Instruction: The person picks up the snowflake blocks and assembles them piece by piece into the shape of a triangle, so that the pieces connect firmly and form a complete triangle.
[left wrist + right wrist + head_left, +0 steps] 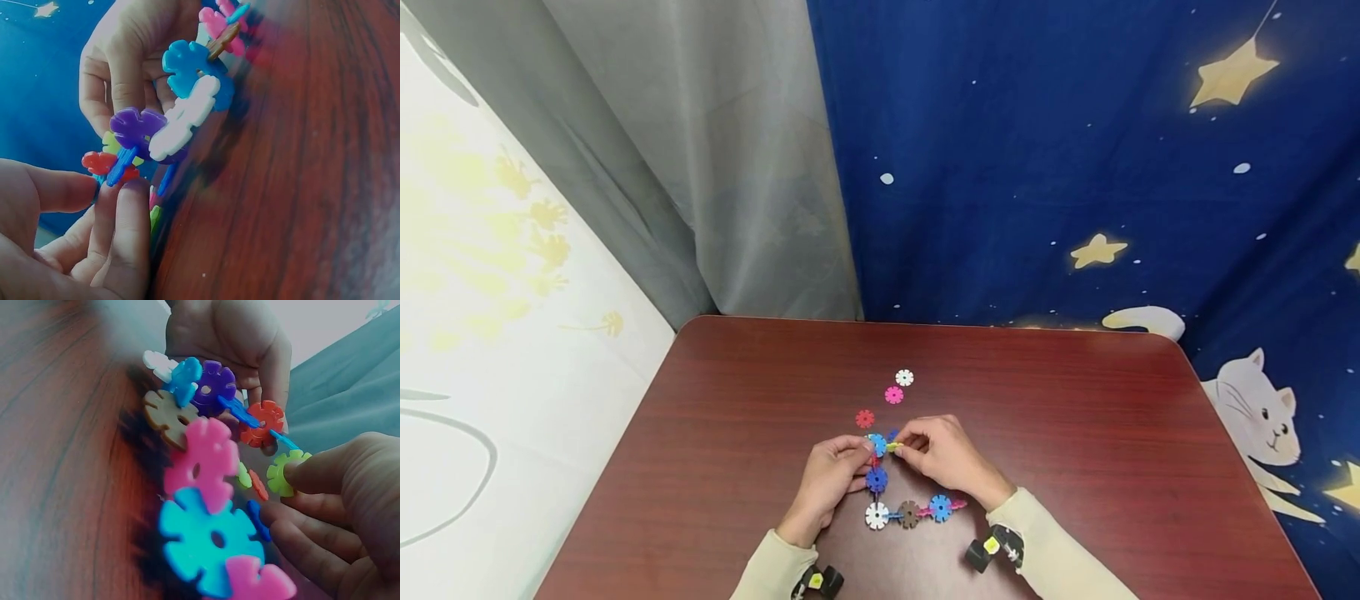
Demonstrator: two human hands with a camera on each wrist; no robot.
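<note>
Notched plastic snowflake discs are slotted together in a bent chain over the table. My left hand pinches the chain near its far end, by a light blue disc and a red disc. Between thumb and fingers, my right hand holds a yellow-green disc, its edge meeting the light blue one. Toward me the chain runs through a dark blue disc, a purple disc and a white disc. From there it turns right through a brown disc to another light blue disc and a pink end disc.
Beyond the hands, a loose white disc, a pink disc and a red disc lie on the brown table. A dark blue disc lies close to the right fingertips. Curtains hang behind the table's far edge.
</note>
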